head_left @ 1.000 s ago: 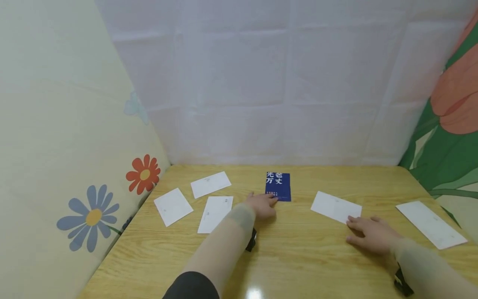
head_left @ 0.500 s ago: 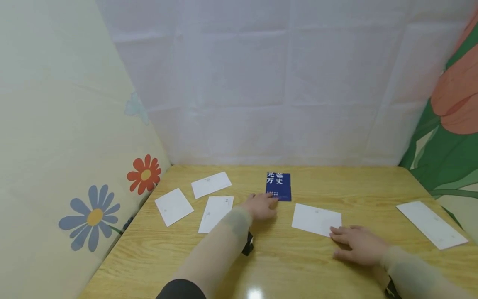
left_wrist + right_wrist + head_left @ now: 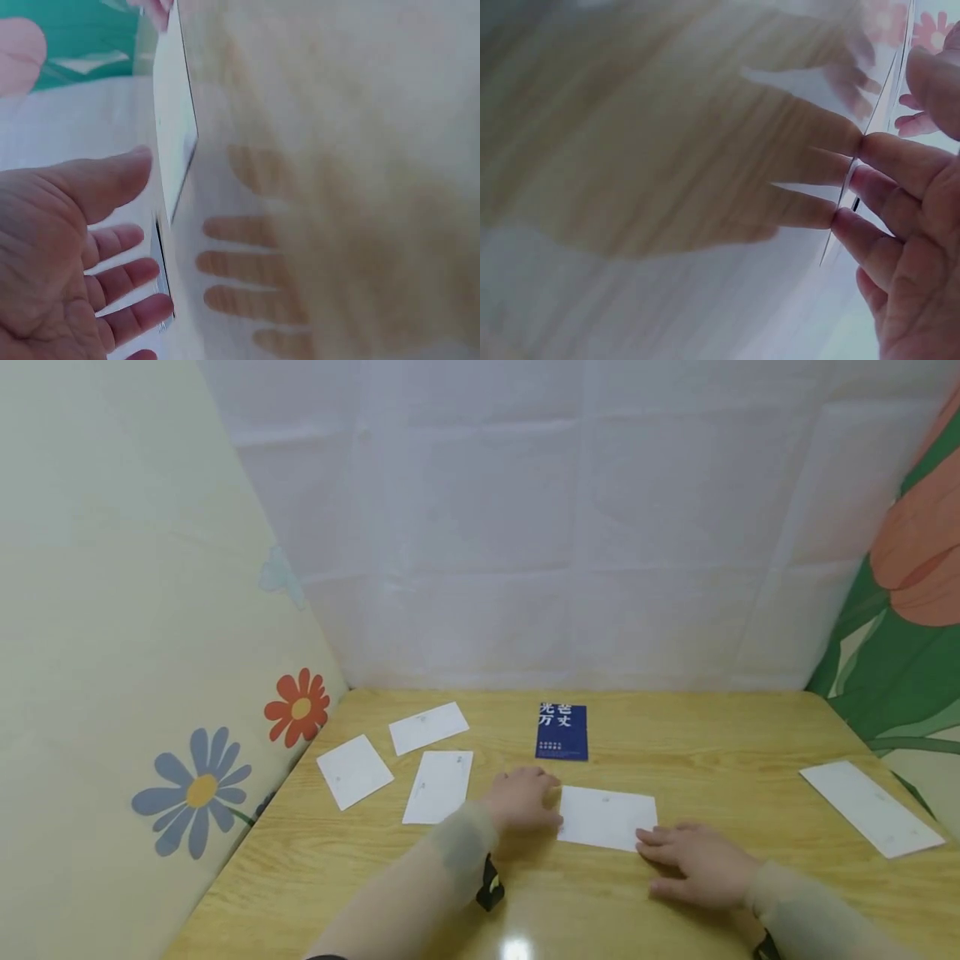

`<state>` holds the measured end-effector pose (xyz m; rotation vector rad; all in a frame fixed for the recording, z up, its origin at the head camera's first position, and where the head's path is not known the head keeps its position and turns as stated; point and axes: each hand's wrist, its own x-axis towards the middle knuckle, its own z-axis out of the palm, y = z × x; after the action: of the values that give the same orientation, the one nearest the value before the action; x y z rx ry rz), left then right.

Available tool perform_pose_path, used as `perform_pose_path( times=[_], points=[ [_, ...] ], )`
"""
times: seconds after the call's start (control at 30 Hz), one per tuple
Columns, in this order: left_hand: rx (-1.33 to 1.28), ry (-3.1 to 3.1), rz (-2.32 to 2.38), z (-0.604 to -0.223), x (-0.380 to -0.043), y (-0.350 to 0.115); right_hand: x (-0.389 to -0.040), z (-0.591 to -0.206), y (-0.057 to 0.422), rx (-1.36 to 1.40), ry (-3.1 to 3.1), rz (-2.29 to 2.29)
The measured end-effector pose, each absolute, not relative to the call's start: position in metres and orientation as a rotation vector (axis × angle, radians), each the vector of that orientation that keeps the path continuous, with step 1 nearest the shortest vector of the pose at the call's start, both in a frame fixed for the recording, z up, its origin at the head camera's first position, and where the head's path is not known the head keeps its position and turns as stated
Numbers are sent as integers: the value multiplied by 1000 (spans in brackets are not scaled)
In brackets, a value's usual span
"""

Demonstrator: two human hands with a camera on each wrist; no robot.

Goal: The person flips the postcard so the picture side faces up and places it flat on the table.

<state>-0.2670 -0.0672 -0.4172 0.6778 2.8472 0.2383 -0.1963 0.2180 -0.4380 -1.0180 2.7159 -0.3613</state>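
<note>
A white card (image 3: 607, 818) with a small printed mark lies on the wooden table between my two hands. The fingertips of my right hand (image 3: 701, 864) touch its right edge, with fingers nearly straight; the right wrist view shows those fingertips (image 3: 844, 217) at the card's edge. At the card's left end is my left hand (image 3: 522, 799), fingers loosely spread and holding nothing. In the left wrist view its thumb (image 3: 127, 176) is close to the card (image 3: 176, 112); contact cannot be made out. Just beyond the hands lies a blue card (image 3: 562, 732) with white characters.
Three more white cards lie at the left: one (image 3: 355, 772) outermost, one (image 3: 429, 728) farther back, one (image 3: 438, 787) beside the left forearm. Another white card (image 3: 872, 808) is at the far right. A pale cloth (image 3: 540, 527) hangs behind the table (image 3: 720, 727).
My right hand has slid the white card leftward and nearer across the table. My left hand has come back from the blue card's lower edge to the white card's left end.
</note>
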Motion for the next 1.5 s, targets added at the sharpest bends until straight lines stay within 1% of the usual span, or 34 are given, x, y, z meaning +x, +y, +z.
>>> perform_pose_path(
  times=[0.2,0.43,0.63,0.77,0.9,1.03,1.17,1.27,1.5],
  points=[
    [708,2839,215,-421,-250,-67,-192,-437,208,-1055,2720,-331],
    [725,2814,135,-424,-241,-66,-184,-435,195,-1172,2738,-295],
    [710,2815,123,-425,-235,-75,-179,-431,187,-1156,2687,-319],
    [701,2823,145,-425,-234,-79,-180,-432,185,-1133,2667,-316],
    [684,2842,171,-427,-234,-81,-185,-435,184,-1181,2684,-339],
    [659,2844,214,-429,-234,-83,-191,-436,182,-1197,2668,-473],
    [637,2834,263,-429,-234,-84,-198,-439,181,-1121,2610,-694],
    [621,2830,292,-429,-233,-85,-203,-441,178,-1006,2564,-824],
    [605,2826,340,-429,-231,-87,-212,-445,167,-734,2577,-961]
  ],
)
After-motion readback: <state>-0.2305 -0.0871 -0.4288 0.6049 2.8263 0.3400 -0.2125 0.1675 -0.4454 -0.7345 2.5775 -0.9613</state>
